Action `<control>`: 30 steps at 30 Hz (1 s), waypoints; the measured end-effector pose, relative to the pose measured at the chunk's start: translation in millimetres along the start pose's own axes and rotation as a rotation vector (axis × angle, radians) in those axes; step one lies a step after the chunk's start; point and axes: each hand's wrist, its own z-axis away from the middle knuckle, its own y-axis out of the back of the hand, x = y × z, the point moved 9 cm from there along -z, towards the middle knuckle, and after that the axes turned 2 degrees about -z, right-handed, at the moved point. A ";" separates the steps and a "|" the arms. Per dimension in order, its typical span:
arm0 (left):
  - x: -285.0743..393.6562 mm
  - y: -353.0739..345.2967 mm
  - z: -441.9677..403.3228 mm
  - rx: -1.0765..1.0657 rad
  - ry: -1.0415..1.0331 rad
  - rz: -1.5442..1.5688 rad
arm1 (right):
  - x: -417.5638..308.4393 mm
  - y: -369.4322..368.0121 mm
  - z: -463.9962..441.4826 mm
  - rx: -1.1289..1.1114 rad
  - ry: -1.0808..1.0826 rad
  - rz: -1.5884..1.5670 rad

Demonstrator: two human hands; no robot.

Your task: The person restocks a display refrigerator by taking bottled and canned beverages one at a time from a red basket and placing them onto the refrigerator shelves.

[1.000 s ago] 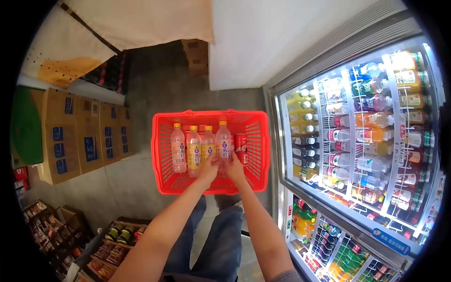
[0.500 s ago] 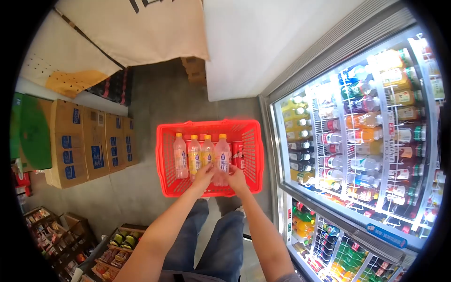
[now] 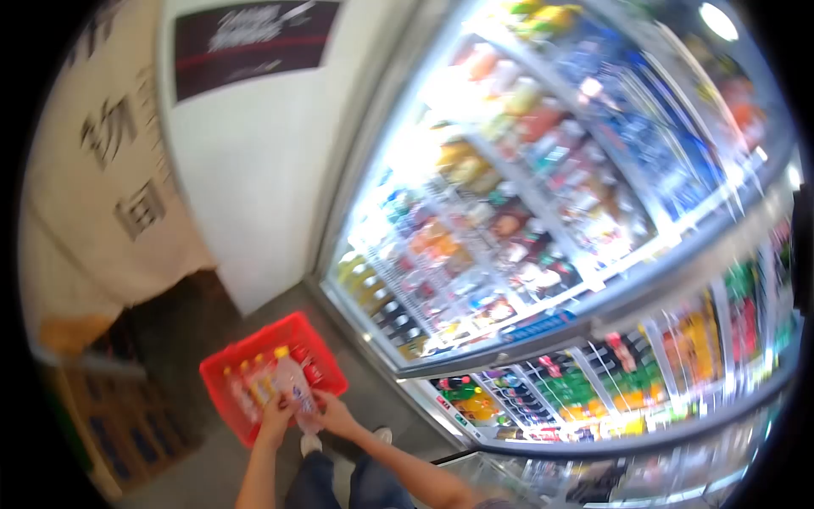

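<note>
A clear plastic bottle with a yellow cap (image 3: 294, 386) is held tilted over the red shopping basket (image 3: 246, 341). My left hand (image 3: 275, 417) has its fingers closed on the bottle's lower left side. On its lower right side, my right hand (image 3: 332, 416) grips the same bottle. Several similar yellow-capped bottles (image 3: 254, 382) stand in a row inside the basket's left part. Red packaged drinks (image 3: 312, 365) are in its right part, partly hidden by the held bottle. Motion blur hides the label's wording.
To the right, a tall lit drinks fridge (image 3: 509, 212) holds several shelves of bottles, with a lower display (image 3: 585, 373) beneath it. Cardboard boxes (image 3: 127, 424) are stacked at the left. A cloth curtain (image 3: 110, 195) hangs beside a white wall (image 3: 246, 170).
My view has swung up and right toward the fridge, so the basket now appears lower left. Both hands still hold the bottle, which looks raised slightly above the other bottles.
</note>
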 end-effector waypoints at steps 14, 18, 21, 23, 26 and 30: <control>189.2 -303.7 76.2 -0.619 -0.424 -0.369 | -159.8 261.4 140.8 0.469 0.307 -0.354; 225.6 -408.5 141.6 -0.844 -0.505 -0.407 | -185.2 335.9 221.7 0.723 0.363 -0.355; 228.6 -477.0 170.9 -1.012 -0.491 -0.434 | -215.4 381.4 284.1 0.895 0.435 -0.364; 236.5 -517.2 193.5 -1.050 -0.546 -0.444 | -218.6 409.8 316.0 0.974 0.442 -0.363; 260.5 -564.3 252.7 -1.173 -0.603 -0.497 | -231.3 449.3 359.3 1.021 0.525 -0.302; 256.1 -625.2 277.4 -1.223 -0.651 -0.526 | -257.9 491.1 413.5 1.064 0.581 -0.289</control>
